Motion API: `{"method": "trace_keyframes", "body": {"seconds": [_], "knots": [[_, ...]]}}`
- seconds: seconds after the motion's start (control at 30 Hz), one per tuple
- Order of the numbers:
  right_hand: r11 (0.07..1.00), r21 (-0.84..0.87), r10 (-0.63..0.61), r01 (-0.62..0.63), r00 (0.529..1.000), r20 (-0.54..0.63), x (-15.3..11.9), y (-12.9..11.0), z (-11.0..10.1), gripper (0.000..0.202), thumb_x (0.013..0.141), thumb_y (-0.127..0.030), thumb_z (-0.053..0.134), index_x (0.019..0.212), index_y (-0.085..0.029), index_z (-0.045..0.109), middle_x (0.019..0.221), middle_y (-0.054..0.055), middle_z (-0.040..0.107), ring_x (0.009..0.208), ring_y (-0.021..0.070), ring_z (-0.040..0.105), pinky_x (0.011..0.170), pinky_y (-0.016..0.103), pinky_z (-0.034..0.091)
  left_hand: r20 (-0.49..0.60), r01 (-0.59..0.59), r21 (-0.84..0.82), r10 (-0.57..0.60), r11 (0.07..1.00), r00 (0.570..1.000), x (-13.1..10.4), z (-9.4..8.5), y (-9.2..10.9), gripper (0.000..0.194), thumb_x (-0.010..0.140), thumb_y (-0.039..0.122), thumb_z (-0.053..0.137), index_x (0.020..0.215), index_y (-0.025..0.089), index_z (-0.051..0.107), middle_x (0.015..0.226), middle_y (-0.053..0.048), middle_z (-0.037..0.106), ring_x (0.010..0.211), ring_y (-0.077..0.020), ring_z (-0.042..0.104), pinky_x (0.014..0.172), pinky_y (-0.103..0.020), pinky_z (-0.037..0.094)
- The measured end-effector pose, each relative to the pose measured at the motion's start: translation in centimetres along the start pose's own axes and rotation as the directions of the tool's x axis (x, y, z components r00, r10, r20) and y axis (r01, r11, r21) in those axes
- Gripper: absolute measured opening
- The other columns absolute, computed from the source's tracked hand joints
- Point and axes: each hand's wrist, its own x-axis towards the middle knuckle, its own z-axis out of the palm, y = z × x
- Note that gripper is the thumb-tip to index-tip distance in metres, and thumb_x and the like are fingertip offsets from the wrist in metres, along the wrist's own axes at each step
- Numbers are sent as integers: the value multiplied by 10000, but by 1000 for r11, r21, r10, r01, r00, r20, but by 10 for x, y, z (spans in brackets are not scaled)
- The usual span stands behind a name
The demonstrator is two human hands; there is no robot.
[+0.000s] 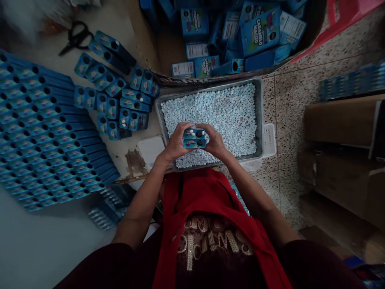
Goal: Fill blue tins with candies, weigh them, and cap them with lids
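Observation:
Between my two hands is a pair of small blue candy boxes (194, 143), pressed together over the tray. My left hand (176, 141) is closed on their left side, and my right hand (215, 141) grips the right side. Several white candies lie on the top of the rear box, near its dark round hole. Beneath them, the grey tray (261, 116) is full of small pale blue and white candies (210, 106). The undersides of the boxes are hidden from me.
Left of the tray stand loose blue boxes (112, 107) and a large stacked block of them (45, 132). Black scissors (76, 38) lie behind. A cardboard carton (147, 44) of blue boxes stands beyond the tray. Brown cartons (337, 124) are at the right.

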Motion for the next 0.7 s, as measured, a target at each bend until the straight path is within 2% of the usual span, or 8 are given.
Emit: {"method": "trace_keyframes", "body": {"seconds": [0.1,0.2,0.27,0.37,0.43,0.53,0.6,0.7], "knots": [[998,-57,-33,36,998,51,10,0,3,606,922,-325,884,1503,-238,739,1491,151,814,1383,362,770,1205,499,623,1,-32,112,32,993,999,2,-2,3,895,895,271,1009,1652,333,534,1613,-122,658,1519,-370,666,1316,-570,585],[994,-101,-37,48,993,111,14,11,2,639,972,-344,857,1584,-240,703,1562,166,778,1466,373,729,1266,528,590,-5,27,181,-27,983,1000,2,3,4,852,850,178,960,1601,300,575,1570,-121,687,1477,-371,684,1303,-561,595],[983,-178,-14,38,991,135,12,24,0,770,981,-431,894,1683,-241,639,1706,198,682,1632,420,608,1363,613,505,5,90,235,-94,968,996,1,7,6,815,842,137,936,1572,279,602,1509,-119,722,1429,-372,707,1275,-540,611],[936,-351,41,11,989,140,4,45,4,1000,950,-674,932,1776,-250,561,1906,217,463,1823,504,327,1449,749,324,15,190,369,-210,910,978,0,7,12,781,843,77,897,1559,255,641,1443,-122,747,1377,-396,715,1251,-556,609],[901,-433,68,4,986,151,4,58,10,912,985,-745,872,1728,-279,623,1921,195,450,1822,524,304,1440,779,297,-3,262,480,-298,837,955,1,1,15,738,822,48,884,1507,230,678,1378,-136,744,1318,-422,718,1211,-585,617],[891,-452,113,-51,987,110,24,73,22,617,1068,-689,783,1499,-248,784,1719,218,658,1646,503,529,1363,734,411,-6,344,577,-418,741,909,5,-12,19,723,769,46,923,1438,199,693,1362,-154,713,1296,-447,711,1163,-599,640],[918,-349,187,-188,982,-36,47,78,28,563,1076,-723,750,1291,-209,826,1459,235,780,1450,461,661,1278,661,500,4,375,605,-473,703,881,12,-18,21,754,752,68,960,1438,202,678,1413,-152,693,1340,-450,697,1151,-585,655],[927,144,374,-347,887,-270,77,66,33,648,975,-889,756,1041,-244,762,1090,144,808,1177,367,736,1116,536,594,24,366,665,-509,651,861,24,-20,25,736,753,79,974,1407,222,668,1420,-132,694,1342,-436,693,1112,-564,675]]}}
